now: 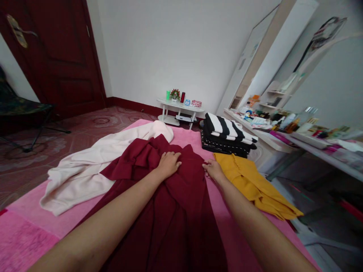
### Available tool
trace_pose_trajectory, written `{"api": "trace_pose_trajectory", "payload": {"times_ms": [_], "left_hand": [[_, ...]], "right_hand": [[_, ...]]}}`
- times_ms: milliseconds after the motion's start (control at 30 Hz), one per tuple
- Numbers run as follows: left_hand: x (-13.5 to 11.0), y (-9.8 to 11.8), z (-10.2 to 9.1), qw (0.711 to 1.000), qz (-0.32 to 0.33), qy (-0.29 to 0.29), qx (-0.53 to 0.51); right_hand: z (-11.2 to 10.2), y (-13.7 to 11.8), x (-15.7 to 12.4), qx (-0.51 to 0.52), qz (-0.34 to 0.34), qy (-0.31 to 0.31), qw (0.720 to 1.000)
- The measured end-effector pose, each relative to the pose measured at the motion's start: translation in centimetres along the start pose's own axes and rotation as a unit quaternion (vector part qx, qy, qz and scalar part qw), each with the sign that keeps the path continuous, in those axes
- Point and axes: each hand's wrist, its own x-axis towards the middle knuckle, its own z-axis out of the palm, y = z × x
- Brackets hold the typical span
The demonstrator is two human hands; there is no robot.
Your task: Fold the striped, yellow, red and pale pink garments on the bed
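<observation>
A dark red garment (170, 211) lies crumpled down the middle of a pink bed cover (31, 230). My left hand (169, 163) rests on top of the garment near its far end, fingers curled down onto the cloth. My right hand (212, 169) is at the garment's right edge, fingers pinched on the red cloth, right beside a mustard yellow garment (252, 181).
A cream garment (93, 162) sprawls to the left. A folded stack with a black-and-white striped piece (227, 138) sits at the far right corner. Beyond are a small white table (180, 109), a cluttered dressing table (297, 134) with a mirror, a dark red door (59, 53) and a folding chair (25, 113).
</observation>
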Motion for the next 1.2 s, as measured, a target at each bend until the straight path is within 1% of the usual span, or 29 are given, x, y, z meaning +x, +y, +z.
{"api": "trace_pose_trajectory", "payload": {"times_ms": [67, 100, 167, 233, 267, 333, 433, 467, 533, 633, 733, 833, 900, 967, 1033, 1100, 1133, 1200], "left_hand": [[0.5, -0.7, 0.5, 1.000, -0.019, 0.002, -0.008], [0.7, -1.0, 0.7, 0.999, -0.022, 0.018, -0.014], [0.8, -1.3, 0.8, 0.997, -0.027, 0.073, -0.029], [0.9, -1.5, 0.9, 0.991, -0.036, 0.123, -0.041], [0.9, -1.6, 1.0, 0.989, -0.043, 0.133, -0.042], [1.0, -1.8, 1.2, 0.990, -0.059, 0.126, -0.033], [1.0, -2.2, 1.4, 0.989, -0.085, 0.116, -0.017], [1.0, -2.3, 1.4, 0.989, -0.093, 0.116, -0.014], [0.9, -2.4, 1.5, 0.988, -0.102, 0.112, -0.011], [0.8, -2.3, 1.6, 0.990, -0.095, 0.100, 0.004], [0.7, -2.2, 1.9, 0.994, -0.065, 0.090, 0.007], [0.5, -2.3, 2.5, 0.996, -0.041, 0.077, -0.019], [0.1, -2.4, 2.7, 0.996, -0.035, 0.074, -0.035], [-0.6, -2.4, 2.5, 0.995, -0.016, 0.082, -0.060], [-1.7, -1.9, 1.7, 0.990, 0.037, 0.095, -0.093], [-3.2, -0.9, 0.4, 0.981, 0.122, 0.088, -0.126], [-4.0, -0.3, -0.4, 0.973, 0.171, 0.066, -0.141], [-5.7, 1.0, -2.0, 0.952, 0.263, -0.009, -0.155]], "right_hand": [[-0.4, -0.3, 0.7, -0.023, -0.011, 0.010, 1.000], [-0.5, -0.5, 1.0, -0.034, -0.023, 0.019, 0.999], [-0.7, -1.0, 1.6, -0.055, -0.047, 0.047, 0.996], [-0.4, -1.3, 2.1, -0.072, -0.062, 0.074, 0.993], [0.0, -1.4, 2.3, -0.092, -0.067, 0.083, 0.990], [0.9, -1.4, 2.4, -0.170, -0.065, 0.089, 0.979], [2.3, -1.3, 2.1, -0.302, -0.040, 0.082, 0.949], [2.6, -1.2, 1.9, -0.321, -0.032, 0.078, 0.943], [2.9, -1.3, 1.4, -0.330, -0.028, 0.069, 0.941], [2.6, -1.2, -0.3, -0.313, -0.060, 0.039, 0.947], [2.0, -0.9, -3.4, -0.282, -0.149, -0.010, 0.948], [0.7, -1.1, -8.3, -0.213, -0.234, -0.079, 0.945], [-0.7, -1.9, -12.1, -0.142, -0.251, -0.099, 0.952], [-2.4, -3.3, -16.3, -0.092, -0.245, -0.102, 0.960], [-4.0, -4.7, -20.6, -0.096, -0.242, -0.127, 0.957], [-4.9, -5.7, -24.4, -0.138, -0.243, -0.160, 0.947], [-5.0, -6.0, -26.0, -0.166, -0.244, -0.171, 0.940], [-4.4, -6.1, -28.3, -0.224, -0.248, -0.177, 0.926]]}}
